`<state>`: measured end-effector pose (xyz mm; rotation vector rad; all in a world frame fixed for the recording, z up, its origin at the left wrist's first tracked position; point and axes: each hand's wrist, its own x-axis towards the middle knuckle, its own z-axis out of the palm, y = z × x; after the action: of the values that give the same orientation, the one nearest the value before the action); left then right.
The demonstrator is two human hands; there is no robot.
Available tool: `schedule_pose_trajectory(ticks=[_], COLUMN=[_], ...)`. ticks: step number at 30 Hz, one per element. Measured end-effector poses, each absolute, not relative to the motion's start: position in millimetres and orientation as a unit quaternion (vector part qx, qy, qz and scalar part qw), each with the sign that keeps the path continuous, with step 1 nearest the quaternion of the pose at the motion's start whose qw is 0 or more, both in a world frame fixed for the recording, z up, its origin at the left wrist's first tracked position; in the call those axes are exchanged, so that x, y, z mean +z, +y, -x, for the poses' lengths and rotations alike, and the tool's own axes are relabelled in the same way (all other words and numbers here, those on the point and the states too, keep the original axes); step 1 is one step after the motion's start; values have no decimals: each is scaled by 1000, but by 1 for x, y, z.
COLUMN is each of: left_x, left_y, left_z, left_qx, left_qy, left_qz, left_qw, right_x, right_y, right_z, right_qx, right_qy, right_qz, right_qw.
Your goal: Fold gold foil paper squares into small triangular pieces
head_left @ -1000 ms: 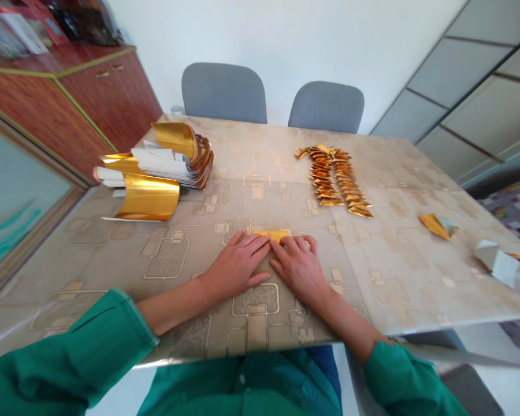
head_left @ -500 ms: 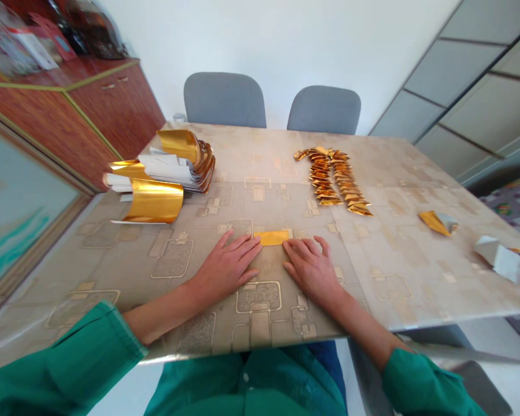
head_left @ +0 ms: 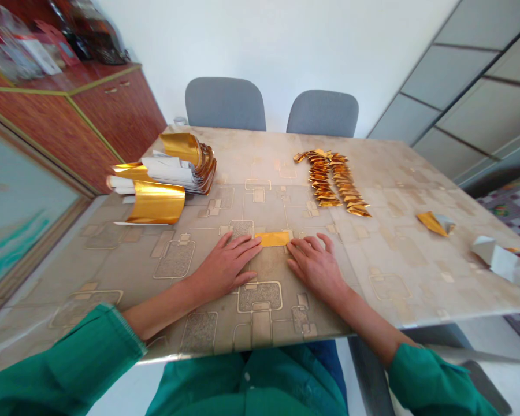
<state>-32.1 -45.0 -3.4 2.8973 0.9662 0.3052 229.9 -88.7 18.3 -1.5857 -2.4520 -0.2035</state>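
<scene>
A narrow folded strip of gold paper [head_left: 274,239] lies flat on the patterned tablecloth in front of me. My left hand [head_left: 230,261] rests palm down, its outstretched fingertips touching the strip's left end and the thumb apart on the cloth. At the strip's right end is my right hand [head_left: 317,264], fingers extended and slightly bent, the fingertips at its edge. Neither hand grips the paper. Beyond my left hand lies a stack of gold and white paper sheets [head_left: 173,173], with a curled gold sheet [head_left: 158,202] at its near side.
Two rows of folded gold paper pieces [head_left: 335,179] stand at the back right. Crumpled gold paper [head_left: 433,223] and a white-backed scrap [head_left: 496,257] lie near the right edge. Two grey chairs [head_left: 225,104] are behind the table, and a wooden cabinet [head_left: 117,110] stands at the left.
My right hand has shifted slightly to the right, its fingers a little more raised. The left hand and the gold strip keep nearly the same place; the whole view has shifted slightly.
</scene>
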Motion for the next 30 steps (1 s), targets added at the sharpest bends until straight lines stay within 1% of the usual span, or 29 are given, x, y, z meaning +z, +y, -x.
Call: schedule_pose_trajectory(ticks=[4,8,16,23,26,30], left_x=[-4,-2,-4,3,12,17], left_y=[-44,-45,-44,-41,-36,-25], left_z=[31,31,33,49,37,11], left_qx=[104,107,128,137,175,226], left_qy=[315,317,309,318,315,354], left_qz=[-943,-942,-942,-938,-933,-907], left_qw=[36,37,16,-21,-7,42], right_x=[21,16,9,15,20,25], right_y=[-87,-87,-97,-85,-74,-59], right_z=[-208,-189,-225,-223,-222,-221], right_qx=[-73,-43,-85,-53,-37,-35], right_qy=[-813,-839,-828,-830,-832,-824], right_qz=[566,529,540,540,539,553], right_qw=[113,118,124,127,127,119])
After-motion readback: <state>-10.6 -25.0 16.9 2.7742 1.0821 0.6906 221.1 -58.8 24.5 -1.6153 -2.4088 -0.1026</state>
